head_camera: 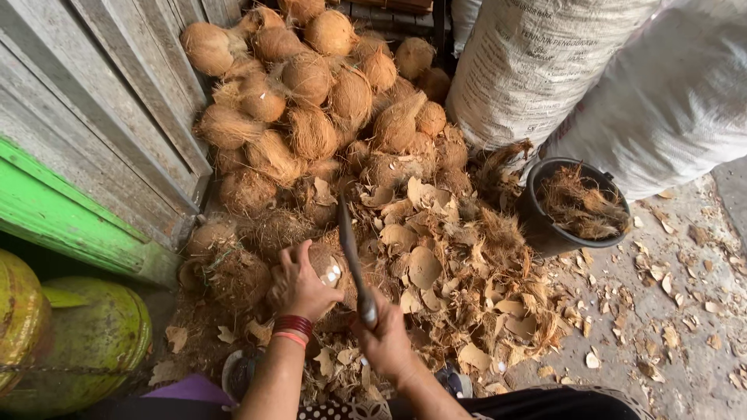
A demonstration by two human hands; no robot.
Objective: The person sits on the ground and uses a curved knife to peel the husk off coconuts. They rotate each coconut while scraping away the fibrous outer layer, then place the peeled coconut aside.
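My left hand (299,286) grips a brown husked coconut (327,267) with white chipped spots, held low in front of me over a litter of shell pieces. My right hand (387,340) is closed round the handle of a long dark knife (349,247); its blade points away from me, lying just right of the coconut. Red bangles sit on my left wrist. A big heap of hairy brown coconuts (311,101) rises behind, against a grey wooden wall.
Shell chips and husk fibre (459,264) cover the ground to the right. A black bucket (545,225) holding husk stands by two white woven sacks (545,70). A green board (62,210) and green cylinders (85,342) are at left.
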